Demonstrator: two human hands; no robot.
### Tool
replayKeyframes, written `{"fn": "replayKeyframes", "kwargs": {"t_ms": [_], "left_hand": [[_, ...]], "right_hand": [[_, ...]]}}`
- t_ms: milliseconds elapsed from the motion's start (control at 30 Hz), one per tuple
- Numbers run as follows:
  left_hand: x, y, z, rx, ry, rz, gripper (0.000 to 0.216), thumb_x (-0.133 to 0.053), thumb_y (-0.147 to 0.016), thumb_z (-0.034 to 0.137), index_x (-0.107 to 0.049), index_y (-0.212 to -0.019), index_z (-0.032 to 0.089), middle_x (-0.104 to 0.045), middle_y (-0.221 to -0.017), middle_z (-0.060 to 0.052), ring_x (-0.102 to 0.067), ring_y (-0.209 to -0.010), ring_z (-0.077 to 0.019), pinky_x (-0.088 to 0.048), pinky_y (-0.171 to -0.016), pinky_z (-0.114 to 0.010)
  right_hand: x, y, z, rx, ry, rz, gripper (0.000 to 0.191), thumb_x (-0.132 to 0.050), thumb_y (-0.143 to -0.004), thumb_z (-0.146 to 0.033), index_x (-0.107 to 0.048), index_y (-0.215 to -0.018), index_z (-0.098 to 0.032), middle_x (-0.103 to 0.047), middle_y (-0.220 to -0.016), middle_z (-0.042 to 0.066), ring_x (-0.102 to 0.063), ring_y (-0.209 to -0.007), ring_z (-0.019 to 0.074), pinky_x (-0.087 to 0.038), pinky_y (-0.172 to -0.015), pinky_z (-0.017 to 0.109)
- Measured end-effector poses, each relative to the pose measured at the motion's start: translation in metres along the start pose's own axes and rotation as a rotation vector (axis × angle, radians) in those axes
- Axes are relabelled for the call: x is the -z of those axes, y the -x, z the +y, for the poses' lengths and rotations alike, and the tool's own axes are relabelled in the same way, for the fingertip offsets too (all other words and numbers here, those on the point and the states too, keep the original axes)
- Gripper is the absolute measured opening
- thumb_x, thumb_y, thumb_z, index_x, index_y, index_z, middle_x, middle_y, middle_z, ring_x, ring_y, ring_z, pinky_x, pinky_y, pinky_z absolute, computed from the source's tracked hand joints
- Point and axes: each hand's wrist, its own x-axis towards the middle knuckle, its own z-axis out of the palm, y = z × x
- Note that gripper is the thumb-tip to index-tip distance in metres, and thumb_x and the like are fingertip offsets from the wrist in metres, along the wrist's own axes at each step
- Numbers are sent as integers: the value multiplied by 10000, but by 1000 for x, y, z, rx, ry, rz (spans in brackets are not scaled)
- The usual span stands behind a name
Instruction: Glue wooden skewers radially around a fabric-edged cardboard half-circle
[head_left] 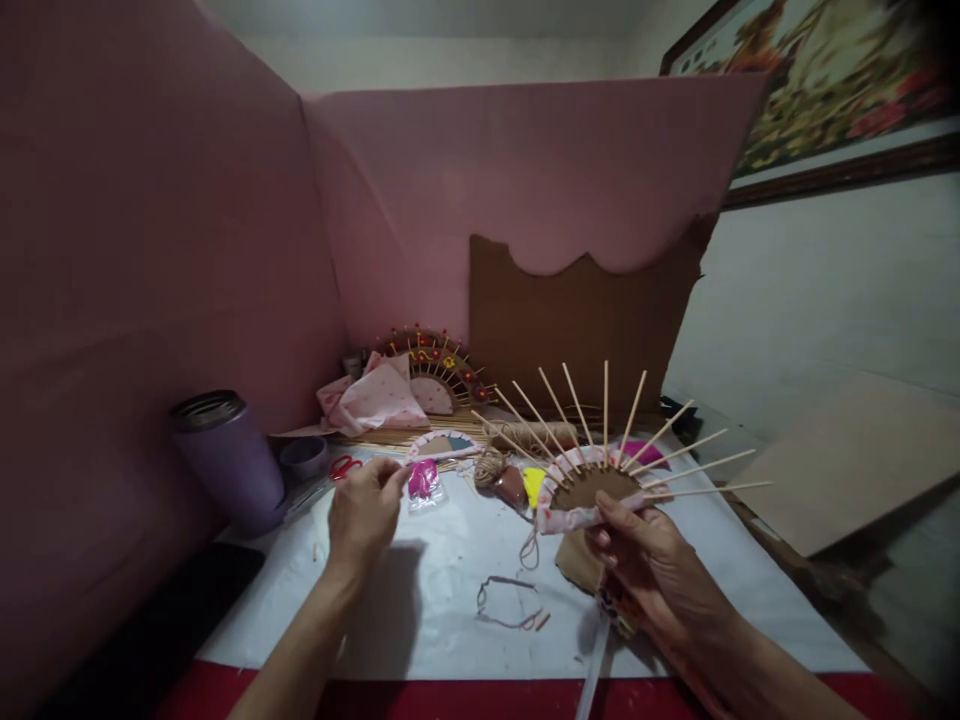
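The right hand (651,550) pinches the cardboard fan (581,488) by its straight edge, probably keeping its sticks (606,410) clear, while the curled left hand (367,510), its grip unclear, is beside the pink packet (424,480).

The brown-framed flowery picture (847,90) runs off the top right corner, and honestly can't tell if the bare left hand (366,508) pinches anything, too dim and tiny.
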Motion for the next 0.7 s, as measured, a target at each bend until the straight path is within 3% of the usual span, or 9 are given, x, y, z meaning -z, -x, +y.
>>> {"fn": "replayKeyframes", "kwargs": {"t_ms": [133,300,500,700], "left_hand": [[1,-14,-14,28,-342,6,156,-526,-719,323,-625,-674,211,-676,-726,-123,-603,-773,-312,-356,-610,-345],[-11,-17,-22,34,-545,-82,184,-507,-708,288,-639,-667,166,-678,-783,-220,-615,-798,-373,-366,-598,-372],[-13,-20,-24,2,-549,-82,190,-452,-702,218,-604,-599,168,-658,-707,-229,-615,-743,-392,-364,-570,-388],[-1,-20,-15,14,-318,67,180,-517,-637,245,-468,-467,216,-564,-503,-113,-584,-630,-343,-331,-528,-359]], "right_hand": [[7,5,1,-96,-14,0,258,-762,-627,-285,-540,-575,-163,-509,-488,-29,-394,-422,76,-329,-396,193],[6,10,-6,-72,-53,2,255,-780,-598,-267,-551,-594,-155,-511,-508,-32,-407,-436,71,-321,-387,179],[5,11,-7,-44,-55,5,260,-772,-609,-306,-561,-626,-156,-523,-514,-36,-438,-435,70,-319,-372,170],[8,10,-5,8,-51,-39,268,-745,-653,-301,-544,-568,-146,-550,-469,-25,-455,-397,65,-352,-380,170]]}}
